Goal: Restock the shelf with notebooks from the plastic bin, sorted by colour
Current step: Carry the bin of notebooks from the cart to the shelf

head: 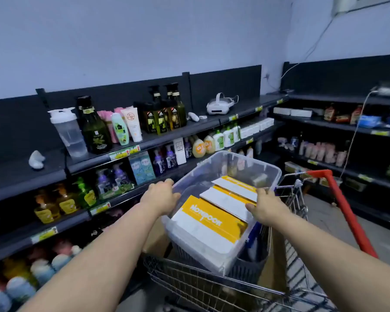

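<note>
I have the plastic bin (253,160) by its two long sides. My left hand (161,195) grips the left rim with the fingers curled over the edge, and my right hand (266,207) holds the right rim with the thumb pointing inward above the contents. The bin is clear, slightly cloudy plastic with rounded corners and a thick lip, and I can see the stock through its walls. It sits tilted over the wire shopping cart (212,287), above a dark grey basket (248,270). I cannot tell whether it rests on that basket or hangs free in my grip. Inside lie the notebooks (212,219), all in yellow and white. The nearest one has a broad yellow band with white lettering across a white cover. Behind it, two more overlap like tiles, each showing a white face and a yellow strip. White page edges of a stack show through the bin's near wall. The cart's red handle (345,212) runs along my right. To my left, the top board of the black shelf (212,122) carries dark bottles, tubes and a clear shaker cup (68,131), with a white headset (218,105) farther along.
</note>
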`<act>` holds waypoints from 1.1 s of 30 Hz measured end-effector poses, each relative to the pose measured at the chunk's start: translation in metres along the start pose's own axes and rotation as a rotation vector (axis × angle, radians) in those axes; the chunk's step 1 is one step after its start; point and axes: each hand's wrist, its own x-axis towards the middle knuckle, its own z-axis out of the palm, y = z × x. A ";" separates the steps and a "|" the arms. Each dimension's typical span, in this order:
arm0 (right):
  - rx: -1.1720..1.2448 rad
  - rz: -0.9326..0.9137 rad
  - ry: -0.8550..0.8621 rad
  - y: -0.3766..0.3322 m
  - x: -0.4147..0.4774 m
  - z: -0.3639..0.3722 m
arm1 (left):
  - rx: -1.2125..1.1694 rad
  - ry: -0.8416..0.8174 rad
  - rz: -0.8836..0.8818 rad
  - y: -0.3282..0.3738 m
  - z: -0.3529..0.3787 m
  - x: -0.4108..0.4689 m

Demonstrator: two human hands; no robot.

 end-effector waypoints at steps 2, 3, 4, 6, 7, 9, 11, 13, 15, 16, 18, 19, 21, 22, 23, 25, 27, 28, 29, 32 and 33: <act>0.009 0.069 0.010 -0.009 0.007 0.010 | 0.036 -0.038 0.008 -0.014 0.002 0.020; 0.017 0.093 0.008 -0.012 0.009 0.015 | 0.052 -0.065 0.017 -0.021 0.007 0.031; 0.024 0.113 0.007 -0.013 0.010 0.020 | 0.054 -0.096 0.023 -0.026 0.008 0.040; 0.027 0.146 0.025 -0.015 0.014 0.029 | 0.050 -0.134 0.060 -0.032 0.017 0.056; 0.035 0.163 0.043 -0.016 0.016 0.033 | 0.039 -0.142 0.087 -0.036 0.021 0.064; 0.064 0.203 0.062 -0.017 0.018 0.037 | 0.012 -0.166 0.141 -0.039 0.030 0.075; 0.116 0.241 0.077 -0.015 0.020 0.043 | -0.025 -0.172 0.175 -0.039 0.037 0.081; 0.176 0.298 0.084 -0.015 0.022 0.049 | -0.048 -0.167 0.190 -0.041 0.042 0.086; 0.219 0.346 0.092 -0.014 0.025 0.053 | -0.068 -0.166 0.206 -0.045 0.046 0.093; 0.238 0.360 0.101 -0.014 0.027 0.055 | -0.083 -0.172 0.218 -0.047 0.048 0.097; 0.290 0.377 0.128 -0.014 0.030 0.056 | -0.130 -0.192 0.233 -0.053 0.051 0.102; 0.319 0.388 0.145 -0.014 0.031 0.057 | -0.157 -0.196 0.236 -0.055 0.053 0.104; 0.375 0.416 0.173 -0.014 0.031 0.058 | -0.218 -0.180 0.226 -0.056 0.054 0.106; 0.394 0.424 0.179 -0.014 0.031 0.058 | -0.243 -0.162 0.217 -0.056 0.055 0.106; 0.411 0.425 0.185 -0.013 0.031 0.059 | -0.261 -0.141 0.212 -0.056 0.057 0.107; 0.432 0.419 0.198 -0.013 0.032 0.058 | -0.293 -0.105 0.208 -0.054 0.059 0.106; 0.439 0.396 0.212 -0.014 0.032 0.056 | -0.319 -0.075 0.204 -0.052 0.060 0.106; 0.440 0.385 0.223 -0.015 0.032 0.054 | -0.326 -0.066 0.196 -0.052 0.059 0.106; 0.441 0.376 0.235 -0.017 0.031 0.052 | -0.335 -0.054 0.190 -0.053 0.059 0.106; 0.456 0.348 0.248 -0.023 0.028 0.046 | -0.359 -0.027 0.177 -0.059 0.051 0.103; 0.466 0.332 0.246 -0.025 0.026 0.045 | -0.372 -0.018 0.173 -0.061 0.047 0.101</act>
